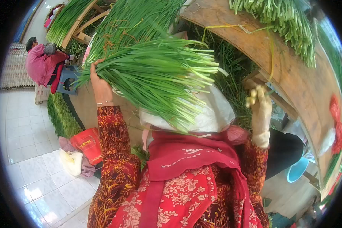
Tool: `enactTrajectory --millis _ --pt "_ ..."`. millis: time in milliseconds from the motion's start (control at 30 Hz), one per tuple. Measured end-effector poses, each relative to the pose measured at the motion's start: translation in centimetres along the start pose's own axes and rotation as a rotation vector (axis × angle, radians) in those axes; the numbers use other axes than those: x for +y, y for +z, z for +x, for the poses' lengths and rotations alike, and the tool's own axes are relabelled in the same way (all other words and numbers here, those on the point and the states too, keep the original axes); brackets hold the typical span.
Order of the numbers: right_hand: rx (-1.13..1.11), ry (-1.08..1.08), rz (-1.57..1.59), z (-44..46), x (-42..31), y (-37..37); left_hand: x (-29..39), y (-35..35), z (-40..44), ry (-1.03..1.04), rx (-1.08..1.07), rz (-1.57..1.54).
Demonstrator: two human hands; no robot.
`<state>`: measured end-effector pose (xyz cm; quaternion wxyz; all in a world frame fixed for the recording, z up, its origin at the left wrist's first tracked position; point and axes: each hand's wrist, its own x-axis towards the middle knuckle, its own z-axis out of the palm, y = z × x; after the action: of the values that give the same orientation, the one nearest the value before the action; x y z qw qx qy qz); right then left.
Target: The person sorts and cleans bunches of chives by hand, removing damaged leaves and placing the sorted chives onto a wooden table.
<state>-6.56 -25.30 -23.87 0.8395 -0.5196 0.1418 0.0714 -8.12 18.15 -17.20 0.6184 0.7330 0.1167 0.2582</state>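
Note:
My left hand (99,80) is bare, with a bangle at the wrist, and grips the leafy end of a large bunch of green stalks (152,76). The bunch fans out to the right over my lap, its pale cut ends pointing right. Beneath it lies a white plastic sheet (216,108). My right hand (260,102) wears a pale glove with yellowish fingertips and is raised right of the bunch, apart from it. Its fingers are curled; whether they hold anything is too small to tell.
A curved wooden board (285,57) runs along the right, bearing stalk bundles (281,22) and red ties (335,110). More long greens (136,22) lie ahead. A person in pink (43,64) sits at the left. A red bag (88,143) and a blue basin (297,170) are lower down.

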Motion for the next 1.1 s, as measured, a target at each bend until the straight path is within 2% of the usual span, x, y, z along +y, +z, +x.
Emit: enactTrajectory --millis 33,100,133,167,200,233,267,300,333,367,400,467,500,533,567,633,667,733,767,800,833,900,967,1033,1100 --pt "0.124 0.056 -0.195 -0.4 1.3 -2.5 -0.9 -0.8 0.1 -0.003 0.028 -0.136" --pt "0.147 0.199 -1.164 -0.4 4.8 -7.5 -1.9 -1.5 0.0 -0.001 0.04 -0.183" --pt "0.128 0.364 -1.523 -0.7 4.6 -6.5 -2.1 -1.5 0.1 0.006 0.047 -0.232" --pt "0.117 0.16 -1.62 -1.1 5.5 -5.7 -1.7 -1.0 -0.2 0.005 0.042 -0.231" --pt "0.006 0.192 -1.327 -0.7 4.3 -2.8 -0.7 -0.2 -0.8 -0.02 0.055 -0.174" --pt "-0.063 0.085 -0.932 -0.3 5.5 -1.5 0.1 0.6 -1.4 -0.042 0.07 -0.116" --pt "-0.224 0.204 -0.721 -0.7 1.9 3.0 0.6 1.2 -1.9 -0.036 0.067 -0.113" --pt "-0.304 0.036 -0.671 -0.1 2.4 4.5 1.1 1.7 -2.4 -0.029 0.091 -0.053" --pt "-0.362 0.142 -0.538 -0.2 1.1 7.0 1.4 2.0 -2.4 -0.023 0.118 0.005" --pt "-0.547 0.15 -0.417 1.2 1.9 7.7 1.2 1.7 -2.1 -0.014 0.12 0.003" --pt "-0.561 0.256 -0.195 2.3 2.9 8.3 0.6 1.2 -1.6 -0.025 0.095 -0.216" --pt "-0.553 0.414 0.24 3.6 3.0 9.7 1.5 1.8 -1.0 -0.029 0.07 -0.434" --pt "-0.426 0.366 0.201 3.8 2.6 10.0 2.1 2.1 -0.7 -0.133 0.141 -0.525" --pt "-0.482 0.324 0.219 4.9 2.6 9.7 2.7 2.6 -0.5 -0.238 0.212 -0.616" --pt "-0.534 0.284 0.237 5.8 2.4 9.5 2.3 2.4 0.0 -0.236 0.213 -0.616" --pt "-0.465 0.211 0.135 6.3 2.6 9.1 1.3 1.8 1.0 -0.167 0.006 -0.924" --pt "-0.456 0.195 0.063 6.1 2.4 8.9 2.3 3.0 0.5 -0.167 0.004 -0.924" --pt "-0.427 0.204 -0.036 5.2 2.6 8.3 4.2 5.4 -1.0 0.002 0.095 -0.332" --pt "-0.404 0.23 -0.063 4.9 3.0 7.9 3.7 5.1 -0.5 -0.001 0.094 -0.334" --pt "-0.394 0.219 -0.098 4.5 3.4 7.5 2.9 4.4 0.2 -0.093 0.082 -0.493" --pt "-0.335 0.301 -0.18 3.7 2.7 7.5 2.7 4.1 0.5 -0.187 0.071 -0.652" --pt "-0.209 0.208 -0.194 3.4 3.2 5.9 2.3 3.8 0.4 -0.223 0.108 -0.632" --pt "-0.108 0.122 0.001 3.3 3.0 4.0 2.2 3.6 0.3 -0.25 0.147 -0.617" --pt "-0.064 0.042 -0.149 2.3 1.8 4.8 2.0 3.5 -0.4 -0.223 0.137 -0.625" --pt "-0.206 -0.021 -0.339 0.8 0.4 7.8 2.2 4.0 -1.1 -0.17 0.127 -0.596"
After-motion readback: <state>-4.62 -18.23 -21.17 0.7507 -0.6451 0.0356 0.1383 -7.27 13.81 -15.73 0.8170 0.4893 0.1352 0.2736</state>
